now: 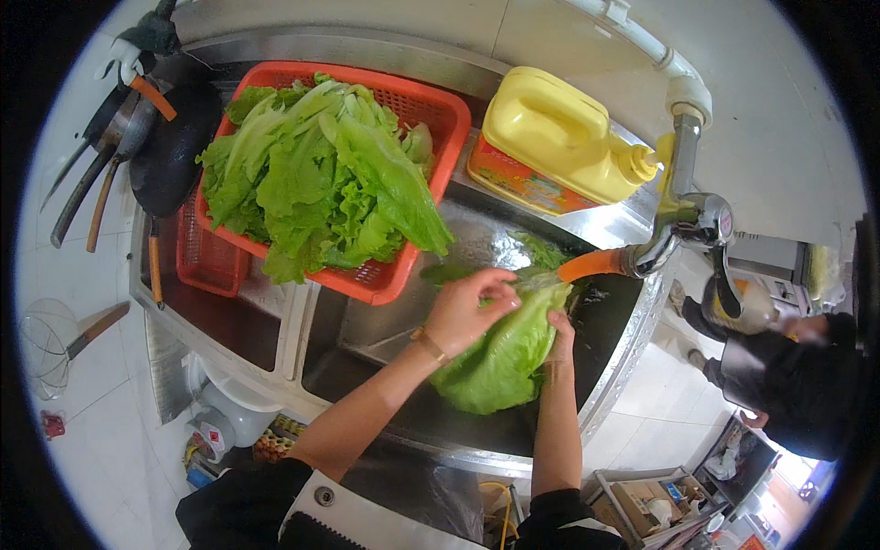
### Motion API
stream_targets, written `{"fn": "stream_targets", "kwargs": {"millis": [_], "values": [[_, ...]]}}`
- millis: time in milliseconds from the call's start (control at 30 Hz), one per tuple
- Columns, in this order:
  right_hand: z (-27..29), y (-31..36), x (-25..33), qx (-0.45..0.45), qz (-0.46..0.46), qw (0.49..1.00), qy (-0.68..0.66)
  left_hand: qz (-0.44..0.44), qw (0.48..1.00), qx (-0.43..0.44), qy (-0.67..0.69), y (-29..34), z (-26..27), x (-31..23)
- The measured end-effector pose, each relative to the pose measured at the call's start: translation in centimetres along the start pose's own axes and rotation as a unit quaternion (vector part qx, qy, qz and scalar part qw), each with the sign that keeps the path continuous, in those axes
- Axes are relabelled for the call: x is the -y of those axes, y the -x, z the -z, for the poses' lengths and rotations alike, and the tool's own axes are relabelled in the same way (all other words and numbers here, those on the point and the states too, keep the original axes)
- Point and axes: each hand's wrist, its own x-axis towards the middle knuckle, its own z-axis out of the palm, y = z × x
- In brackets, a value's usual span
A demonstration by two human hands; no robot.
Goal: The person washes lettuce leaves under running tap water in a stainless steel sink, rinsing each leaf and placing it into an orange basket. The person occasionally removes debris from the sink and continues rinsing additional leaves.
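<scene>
A large green lettuce leaf [490,374] hangs over the right sink basin [371,325], below the orange spout end of the tap [591,264]. My right hand [561,337] is closed on the leaf's right edge. At its upper left, my left hand [469,316] has curled fingers closed at the leaf's top; the exact grip is partly hidden. Other green leaves [541,249] lie in the basin beyond my hands. A heap of lettuce [321,179] fills a red plastic basket [456,115] resting across the sink, to the left.
A yellow jug [550,128] lies on the back ledge beside the tap. Under the basket is another red basket [209,261]. Dark pans [179,151] hang at the left; a wire strainer [50,339] is farther out. Another person [779,376] stands at the right.
</scene>
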Motion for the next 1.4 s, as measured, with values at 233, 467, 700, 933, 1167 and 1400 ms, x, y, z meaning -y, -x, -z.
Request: {"fn": "stream_targets", "kwargs": {"millis": [233,467,700,933,1167,1400], "values": [[1.0,0.3,0.5,0.033,-0.045,0.995,-0.086,-0.146,0.964,0.163,-0.148,-2.7,-0.2,0.7],[-0.3,0.2,2.0,0.084,-0.014,0.995,0.051,-0.169,0.964,0.043,-0.200,-2.7,-2.2,1.3],[-1.9,1.9,3.6,0.031,-0.033,0.980,0.192,-0.148,0.964,0.090,-0.201,-2.9,-3.7,2.7],[0.8,4.5,4.8,0.152,-0.099,0.868,0.462,-0.115,0.886,0.349,-0.281,-3.9,-2.1,2.6],[0.9,8.6,3.9,0.036,-0.220,0.956,0.193,-0.197,0.839,0.365,-0.352,-4.6,-2.6,3.2],[3.0,12.4,3.2,0.039,-0.149,0.987,-0.044,-0.113,0.908,0.216,-0.341,-5.4,-3.1,6.7]]}}
